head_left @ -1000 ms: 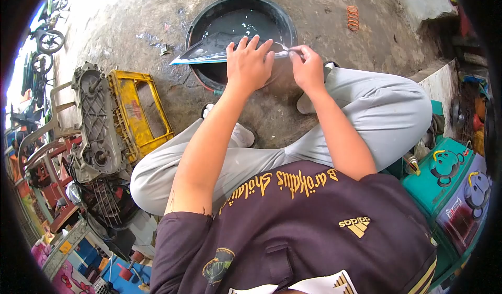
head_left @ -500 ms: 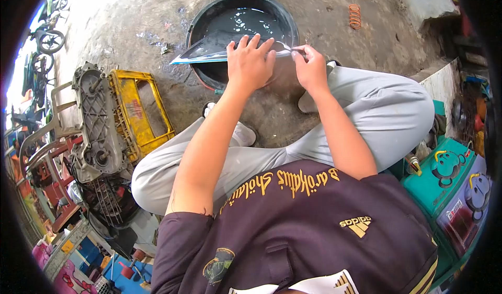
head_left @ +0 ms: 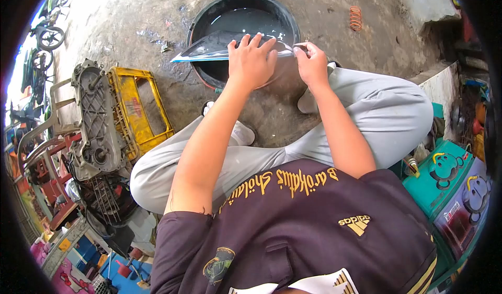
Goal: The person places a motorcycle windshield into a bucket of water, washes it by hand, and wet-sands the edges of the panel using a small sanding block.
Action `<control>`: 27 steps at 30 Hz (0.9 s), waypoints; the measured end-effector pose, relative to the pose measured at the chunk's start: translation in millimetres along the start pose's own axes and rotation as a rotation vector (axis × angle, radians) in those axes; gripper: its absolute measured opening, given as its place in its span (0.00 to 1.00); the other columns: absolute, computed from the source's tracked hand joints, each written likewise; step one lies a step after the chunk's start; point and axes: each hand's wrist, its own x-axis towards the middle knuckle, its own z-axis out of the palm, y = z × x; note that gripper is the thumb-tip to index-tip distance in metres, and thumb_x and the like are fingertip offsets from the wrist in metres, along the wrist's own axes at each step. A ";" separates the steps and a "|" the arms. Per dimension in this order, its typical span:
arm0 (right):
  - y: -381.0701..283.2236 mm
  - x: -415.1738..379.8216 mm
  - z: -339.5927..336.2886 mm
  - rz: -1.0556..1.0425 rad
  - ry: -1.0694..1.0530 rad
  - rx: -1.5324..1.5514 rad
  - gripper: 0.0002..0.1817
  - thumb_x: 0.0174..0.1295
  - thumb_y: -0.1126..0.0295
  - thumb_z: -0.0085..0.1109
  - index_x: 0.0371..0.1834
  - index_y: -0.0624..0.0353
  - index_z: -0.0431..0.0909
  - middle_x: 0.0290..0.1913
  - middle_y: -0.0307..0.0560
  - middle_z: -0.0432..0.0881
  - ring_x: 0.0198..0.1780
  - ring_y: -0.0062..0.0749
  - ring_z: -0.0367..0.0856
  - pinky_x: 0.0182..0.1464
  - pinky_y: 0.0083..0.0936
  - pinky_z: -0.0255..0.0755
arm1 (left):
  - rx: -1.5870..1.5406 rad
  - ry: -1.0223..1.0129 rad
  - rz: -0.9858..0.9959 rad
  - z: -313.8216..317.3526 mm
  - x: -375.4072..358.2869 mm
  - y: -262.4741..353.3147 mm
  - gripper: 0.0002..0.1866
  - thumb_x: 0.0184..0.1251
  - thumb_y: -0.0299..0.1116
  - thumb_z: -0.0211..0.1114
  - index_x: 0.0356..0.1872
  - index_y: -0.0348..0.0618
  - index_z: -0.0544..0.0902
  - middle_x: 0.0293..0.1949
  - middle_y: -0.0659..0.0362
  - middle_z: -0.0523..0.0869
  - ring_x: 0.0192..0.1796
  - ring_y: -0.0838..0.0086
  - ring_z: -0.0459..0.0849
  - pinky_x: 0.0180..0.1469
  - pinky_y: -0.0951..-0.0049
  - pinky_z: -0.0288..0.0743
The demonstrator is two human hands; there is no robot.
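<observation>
A dark, glossy, pointed panel (head_left: 206, 47) with a white and blue edge lies across the black basin (head_left: 191, 32), which holds water. My left hand (head_left: 250, 61) rests flat on the panel's middle, fingers spread and pointing away from me. At the panel's narrow right end, my right hand (head_left: 312, 66) is closed in a pinch, thumb against fingers. The pointed left end of the panel sticks out past the basin's rim.
An orange coil spring (head_left: 355, 18) lies on the concrete floor to the right. At my left stand a metal engine cover (head_left: 97, 119) and a yellow crate (head_left: 137, 105). A green box (head_left: 436, 173) is beside my right knee. Wheels (head_left: 50, 40) show at far left.
The panel and both hands stay almost in place; my right hand has shifted very slightly to the right. The bright reflections on the water look different.
</observation>
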 end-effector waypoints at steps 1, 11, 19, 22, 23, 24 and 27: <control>-1.5 -0.6 -0.7 0.047 -0.028 0.035 0.07 0.71 0.72 0.62 0.45 0.61 0.85 0.28 0.31 0.80 0.26 0.11 0.68 0.28 0.18 0.61 | 0.001 -0.001 0.000 1.6 -0.2 -0.8 0.21 0.77 0.48 0.56 0.66 0.62 0.84 0.68 0.52 0.83 0.70 0.54 0.79 0.69 0.39 0.66; -0.6 -5.5 2.0 0.040 -0.024 0.118 0.09 0.68 0.70 0.62 0.43 0.64 0.86 0.28 0.42 0.86 0.29 0.21 0.80 0.35 0.27 0.73 | 0.030 -0.081 -0.014 2.5 2.1 -3.8 0.23 0.78 0.50 0.54 0.69 0.65 0.82 0.71 0.53 0.80 0.73 0.54 0.76 0.71 0.40 0.64; -10.8 -11.8 1.3 0.089 -0.090 0.041 0.09 0.68 0.70 0.61 0.43 0.65 0.85 0.29 0.46 0.86 0.29 0.26 0.81 0.36 0.29 0.73 | 0.028 -0.086 -0.011 1.7 2.6 -3.9 0.23 0.78 0.50 0.55 0.69 0.65 0.82 0.71 0.52 0.80 0.73 0.55 0.76 0.71 0.39 0.64; -6.6 -6.8 6.4 -0.018 -0.008 0.032 0.09 0.69 0.69 0.61 0.43 0.64 0.85 0.29 0.47 0.87 0.30 0.26 0.82 0.36 0.29 0.74 | 0.033 -0.083 -0.009 -0.1 3.4 -3.0 0.23 0.78 0.50 0.55 0.69 0.65 0.82 0.71 0.52 0.80 0.73 0.55 0.76 0.71 0.39 0.64; -4.5 -5.2 6.7 -0.014 -0.006 0.032 0.09 0.69 0.69 0.61 0.43 0.64 0.85 0.29 0.47 0.87 0.30 0.26 0.82 0.36 0.29 0.74 | 0.004 -0.096 -0.016 -0.8 4.4 -3.1 0.23 0.77 0.50 0.55 0.69 0.64 0.82 0.71 0.50 0.80 0.74 0.52 0.75 0.72 0.38 0.63; -6.7 -4.0 6.1 -0.002 0.010 0.017 0.09 0.69 0.70 0.62 0.43 0.64 0.85 0.30 0.48 0.87 0.30 0.27 0.83 0.36 0.29 0.74 | -0.026 -0.110 -0.023 -0.6 3.8 -2.7 0.24 0.76 0.50 0.55 0.69 0.64 0.82 0.71 0.49 0.79 0.75 0.50 0.74 0.73 0.37 0.61; -9.6 -12.9 6.4 0.021 0.006 0.012 0.09 0.69 0.70 0.62 0.44 0.63 0.85 0.31 0.50 0.88 0.31 0.29 0.84 0.37 0.30 0.75 | -0.030 -0.104 -0.020 1.0 2.4 -4.3 0.24 0.76 0.50 0.55 0.68 0.64 0.82 0.71 0.49 0.79 0.75 0.50 0.74 0.73 0.37 0.61</control>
